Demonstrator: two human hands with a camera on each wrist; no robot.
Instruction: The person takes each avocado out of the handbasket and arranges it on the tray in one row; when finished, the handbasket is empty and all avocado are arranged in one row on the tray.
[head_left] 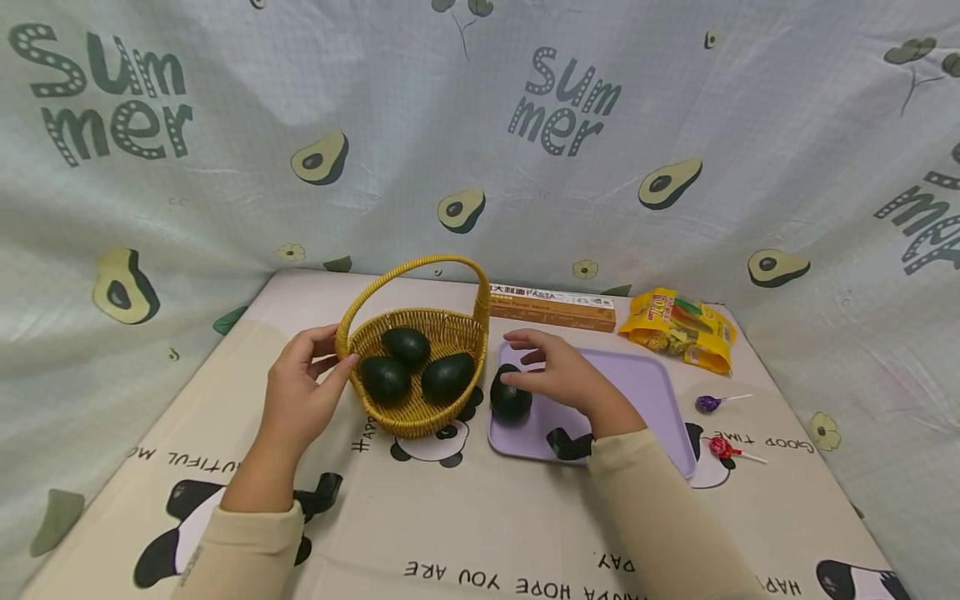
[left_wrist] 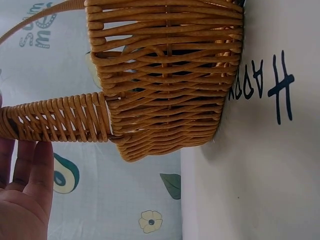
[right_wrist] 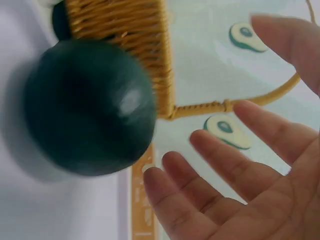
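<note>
A yellow wicker basket (head_left: pixel 415 426) with a tall arched handle holds three dark green avocados, one of them at its right side (head_left: pixel 447 378). My left hand (head_left: pixel 303 392) holds the handle low on its left side, thumb in front and fingers behind; the left wrist view shows the fingers (left_wrist: pixel 37 170) against the woven handle (left_wrist: pixel 60 117). One more avocado (head_left: pixel 511 400) lies on the left part of a lilac tray (head_left: pixel 637 375). Over it hovers my right hand (head_left: pixel 558 371), fingers spread, with a gap to the avocado (right_wrist: pixel 90 107) in the right wrist view.
Behind the tray lies a long pasta box (head_left: pixel 555 310), with a yellow snack bag (head_left: pixel 681 331) to its right. A purple lollipop (head_left: pixel 708 404) and a red lollipop (head_left: pixel 722 448) lie right of the tray. A printed curtain (head_left: pixel 390 108) hangs behind the table.
</note>
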